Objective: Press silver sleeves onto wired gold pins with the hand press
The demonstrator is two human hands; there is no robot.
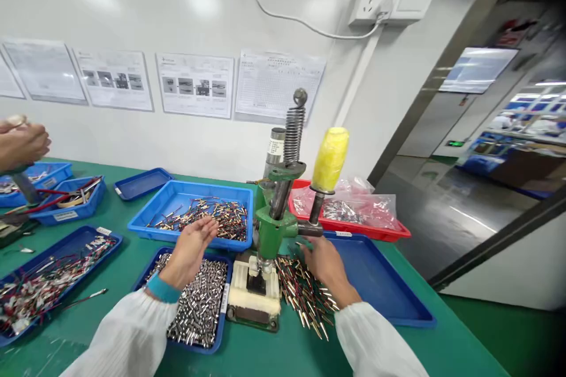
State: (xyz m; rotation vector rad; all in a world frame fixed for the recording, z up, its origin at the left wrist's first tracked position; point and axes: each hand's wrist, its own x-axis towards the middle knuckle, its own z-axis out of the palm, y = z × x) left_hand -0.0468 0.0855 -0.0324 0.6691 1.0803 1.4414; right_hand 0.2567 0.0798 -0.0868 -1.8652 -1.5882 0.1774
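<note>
The left hand point(190, 253) is hovering palm-up, its fingers point(207, 225) released, over silver sleeves point(194, 300) in a blue tray point(220, 339); the right hand point(326, 268) is reaching among gold-tipped pins point(305, 297) at one o'clock, its grip unclear.

A green cast-metal spring press point(276, 227) stands upright between the left hand point(188, 250) and the right hand point(325, 268), barring a straight pass across. Rightward, the right hand has room over the low rim of a shallow blue plastic tray point(380, 283). Beyond the left hand, a rectangular blue plastic tray of pins point(177, 188) blocks the far side.
</note>
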